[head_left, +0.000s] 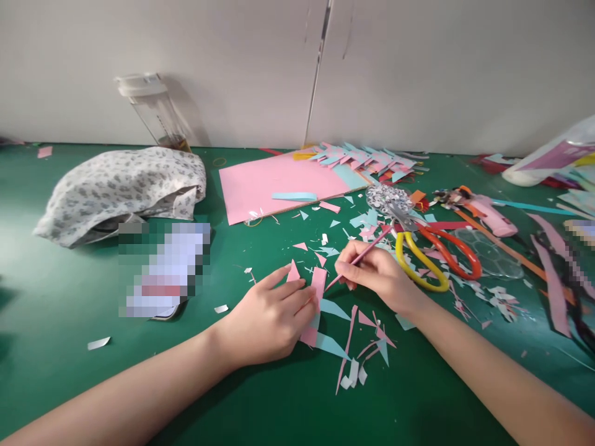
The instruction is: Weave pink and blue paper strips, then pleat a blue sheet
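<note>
My left hand lies on the green table with its fingers stretched out, pressing on pink paper strips. Pale blue pointed paper strips stick out to the right from under that hand. My right hand is closed around a slim pink pencil, whose lower end is at the edge of the pink paper. Small pink and blue paper scraps lie about both hands. Scissors with one yellow and one red handle rest just beyond my right hand.
A pink sheet and a pile of pink and blue cut paper lie at the back. On the left are a phone, a patterned cloth and a clear bottle. A pink glue gun lies on the right.
</note>
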Demonstrator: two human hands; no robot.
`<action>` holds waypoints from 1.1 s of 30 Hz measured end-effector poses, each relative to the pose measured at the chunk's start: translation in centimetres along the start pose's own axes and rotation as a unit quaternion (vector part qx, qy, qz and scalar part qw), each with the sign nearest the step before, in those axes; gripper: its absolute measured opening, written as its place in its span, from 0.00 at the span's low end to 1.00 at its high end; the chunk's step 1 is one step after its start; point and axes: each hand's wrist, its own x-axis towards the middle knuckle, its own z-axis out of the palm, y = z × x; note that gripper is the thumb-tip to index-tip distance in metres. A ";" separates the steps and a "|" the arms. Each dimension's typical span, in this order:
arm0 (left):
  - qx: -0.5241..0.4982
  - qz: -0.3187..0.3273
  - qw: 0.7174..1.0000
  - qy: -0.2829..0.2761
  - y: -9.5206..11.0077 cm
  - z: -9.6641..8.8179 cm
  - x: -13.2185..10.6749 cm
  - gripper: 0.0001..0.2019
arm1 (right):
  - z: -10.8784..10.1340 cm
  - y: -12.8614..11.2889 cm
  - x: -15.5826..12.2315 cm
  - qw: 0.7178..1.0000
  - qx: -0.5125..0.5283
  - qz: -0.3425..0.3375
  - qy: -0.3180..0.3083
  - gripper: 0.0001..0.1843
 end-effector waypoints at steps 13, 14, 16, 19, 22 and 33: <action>0.001 0.003 1.000 -0.015 -0.1 -0.2 0.0 0.10 | 0.0 -1.5 3.1 0.990 0.010 0.031 -0.136 0.16; 0.002 0.004 1.000 -0.014 -0.1 -0.2 0.1 0.11 | -0.1 -1.4 3.1 0.990 0.010 0.030 -0.138 0.16; 0.004 0.002 1.000 -0.012 -0.1 -0.2 0.1 0.11 | -0.1 -1.4 3.1 0.990 0.010 0.029 -0.140 0.16; 0.003 -0.001 1.000 -0.013 -0.1 -0.2 0.1 0.11 | -0.1 -1.4 3.0 0.990 0.005 0.027 -0.138 0.15; 0.002 -0.002 1.000 -0.017 0.0 -0.1 0.0 0.10 | 0.0 -1.2 2.9 0.991 -0.008 0.016 -0.135 0.14; -0.005 0.000 1.000 -0.022 0.0 -0.1 0.1 0.10 | 0.0 -0.6 2.8 0.996 -0.015 0.007 -0.084 0.16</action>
